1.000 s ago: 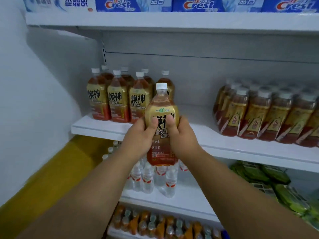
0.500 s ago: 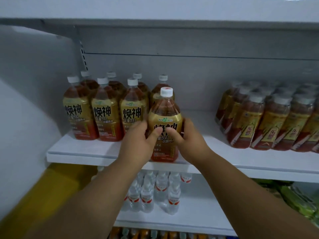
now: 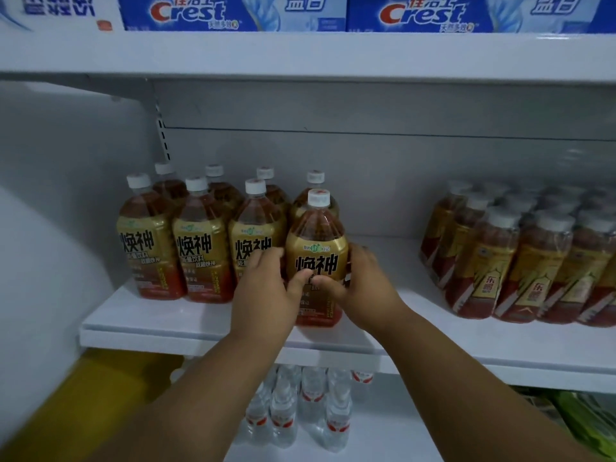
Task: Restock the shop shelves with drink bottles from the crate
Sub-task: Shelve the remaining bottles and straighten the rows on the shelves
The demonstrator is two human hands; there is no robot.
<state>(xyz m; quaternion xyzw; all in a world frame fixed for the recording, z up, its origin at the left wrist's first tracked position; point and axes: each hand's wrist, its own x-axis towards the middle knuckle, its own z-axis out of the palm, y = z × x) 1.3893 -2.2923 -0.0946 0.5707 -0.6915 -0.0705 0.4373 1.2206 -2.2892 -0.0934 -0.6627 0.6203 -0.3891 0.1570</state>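
Observation:
A brown drink bottle (image 3: 316, 241) with a gold label and white cap stands upright on the white middle shelf (image 3: 186, 323), at the right end of a front row of matching bottles (image 3: 200, 241). My left hand (image 3: 266, 288) grips its left side and my right hand (image 3: 360, 285) grips its right side, thumbs across the label. More of the same bottles stand behind the row. No crate is in view.
Shrink-wrapped packs of amber bottles (image 3: 520, 258) fill the shelf's right part, with a bare gap between them and the held bottle. Toothpaste boxes (image 3: 233, 13) line the shelf above. Small water bottles (image 3: 300, 415) stand on the shelf below. A white wall closes the left side.
Both hands carried the bottle from mid-air in front of the shelf down onto the middle shelf, beside the front row. The camera view shifted up and closer.

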